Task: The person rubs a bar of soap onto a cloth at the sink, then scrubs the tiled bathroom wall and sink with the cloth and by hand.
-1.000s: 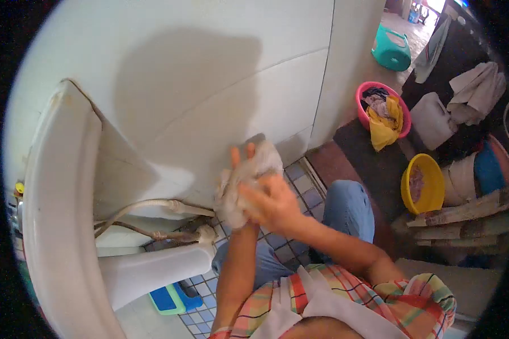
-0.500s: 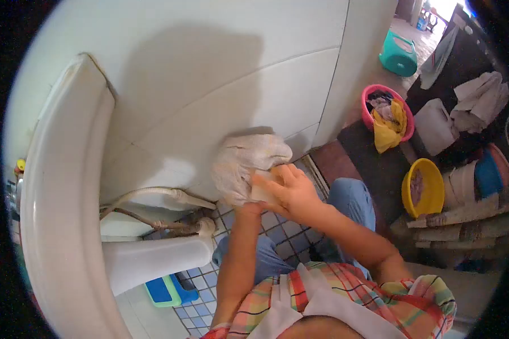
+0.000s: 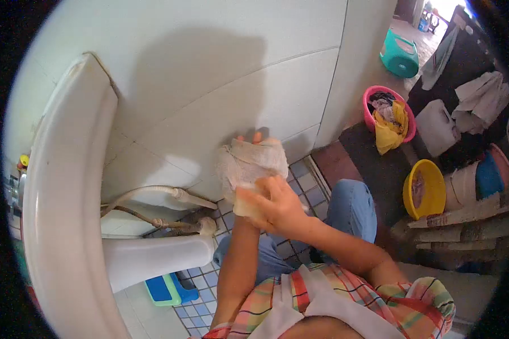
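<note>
Since half a second ago, the right hand (image 3: 280,206) has slid toward seven o'clock over the cloth (image 3: 257,155), carrying a bar (image 3: 246,204) with it, and fingertips of the left hand (image 3: 258,137) have come out over the cloth's top edge. I count one cloth: off-white, rumpled, finely textured, a fold crossing its face, its lower part hidden by the right hand. It's held up at the middle of the view, above the tiled floor (image 3: 201,311) and in front of the wall (image 3: 209,68); whether it touches the wall I can't tell. One bar, pale and blocky, is pinched in the right hand and pressed against the cloth, fingers blurred. Two left fingertips show, a little apart; the rest of that hand is behind the cloth, so I can't tell whether it's spread or gripping. Clocked from the cloth, one sink (image 3: 62,198) stands at nine, with two hoses (image 3: 153,188) between eight and nine. One pink tub (image 3: 368,116), with a yellow cloth (image 3: 391,135) draped over its rim, sits near two; one yellow tub (image 3: 434,192) is at three, and one jug (image 3: 435,130) between two and three.
</note>
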{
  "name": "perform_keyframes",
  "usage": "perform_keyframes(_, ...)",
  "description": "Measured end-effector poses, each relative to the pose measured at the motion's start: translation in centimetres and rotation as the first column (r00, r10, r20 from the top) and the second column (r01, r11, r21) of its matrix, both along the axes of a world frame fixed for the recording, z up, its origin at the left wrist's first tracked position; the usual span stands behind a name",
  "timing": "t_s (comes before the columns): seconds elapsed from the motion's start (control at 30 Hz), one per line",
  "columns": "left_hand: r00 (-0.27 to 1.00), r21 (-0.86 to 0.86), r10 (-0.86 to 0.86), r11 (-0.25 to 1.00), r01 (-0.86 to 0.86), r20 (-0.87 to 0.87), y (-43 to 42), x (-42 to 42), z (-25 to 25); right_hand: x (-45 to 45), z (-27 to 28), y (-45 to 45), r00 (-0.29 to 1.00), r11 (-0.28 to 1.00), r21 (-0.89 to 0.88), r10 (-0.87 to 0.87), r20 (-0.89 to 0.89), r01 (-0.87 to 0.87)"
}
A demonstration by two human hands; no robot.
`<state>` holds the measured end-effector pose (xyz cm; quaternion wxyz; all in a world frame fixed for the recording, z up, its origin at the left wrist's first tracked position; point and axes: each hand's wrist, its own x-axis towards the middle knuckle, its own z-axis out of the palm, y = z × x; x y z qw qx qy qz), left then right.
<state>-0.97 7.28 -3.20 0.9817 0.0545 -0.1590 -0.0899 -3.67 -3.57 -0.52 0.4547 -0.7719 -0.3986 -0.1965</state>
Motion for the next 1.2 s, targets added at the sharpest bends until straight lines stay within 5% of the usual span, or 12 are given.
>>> perform_keyframes(0.2, 0.949, 0.218, 0.315, 0.927, -0.304, -0.019, -1.4, -1.2, 1.2, 3.2, 3.3, -1.7, 0.985, 0.992, -0.045, -0.111, 0.129, 0.117)
perform_keyframes(0.3, 0.981, -0.345, -0.040, 0.938, -0.029, -0.189, -2.2, -2.5, 1.2, 4.9, 3.3, -0.5, 0.952, 0.943, -0.151, -0.281, 0.117, 0.297)
perform_keyframes(0.4, 0.874, -0.958, -0.459, 0.286, -0.024, -0.159, -1.3, -1.1, 1.1, 1.9, 0.9, -0.2, 0.998, 0.994, -0.087, -0.069, 0.003, 0.069)
perform_keyframes(0.43, 0.963, -0.434, -0.017, 0.894, -0.106, -0.270, -1.0, -1.1, 1.2, 0.6, 0.7, -0.7, 0.997, 0.991, -0.126, 0.042, -0.070, -0.050)
perform_keyframes(0.5, 0.940, 0.355, 0.342, 0.881, -0.312, -0.021, -0.8, -1.1, 2.2, 0.5, 1.3, -0.6, 1.000, 0.989, -0.146, 0.012, 0.003, -0.012)
perform_keyframes(0.57, 0.893, -0.982, -0.447, 0.186, 0.033, -0.055, -1.1, -1.3, 3.3, 2.0, 2.0, -0.7, 0.996, 0.985, -0.170, -0.020, 0.092, 0.036)
perform_keyframes(0.6, 0.894, -0.982, -0.446, 0.185, 0.034, -0.053, -1.2, -1.3, 2.9, 3.2, 2.5, -0.5, 0.975, 0.982, -0.151, -0.082, 0.208, 0.115)
perform_keyframes(0.67, 0.997, -0.323, -0.051, 0.946, 0.028, -0.064, -1.3, -1.4, 0.9, 5.2, 2.9, -0.3, 0.936, 0.974, -0.121, -0.141, 0.324, 0.189)
perform_keyframes(0.77, 0.961, 0.458, 0.272, 0.861, -0.222, -0.046, -1.2, -1.1, -1.9, 7.7, 2.0, -1.0, 0.904, 0.904, -0.007, -0.427, -0.001, 0.427)
perform_keyframes(0.87, 0.949, -0.704, -0.263, 0.707, 0.069, -0.171, -0.7, -0.9, 1.2, 6.4, 1.4, -3.1, 0.979, 0.976, -0.109, -0.195, -0.061, 0.188)
perform_keyframes(1.0, 0.910, 0.459, 0.394, 0.838, -0.296, -0.131, -0.2, -0.3, 0.4, 4.4, 2.5, -4.0, 0.996, 0.994, -0.079, -0.084, -0.028, 0.081)
perform_keyframes(1.2, 0.932, 0.337, 0.278, 0.922, -0.190, -0.233, -0.2, 0.9, -3.0, 4.3, 2.2, 0.3, 0.979, 0.996, -0.073, -0.036, 0.203, 0.052)
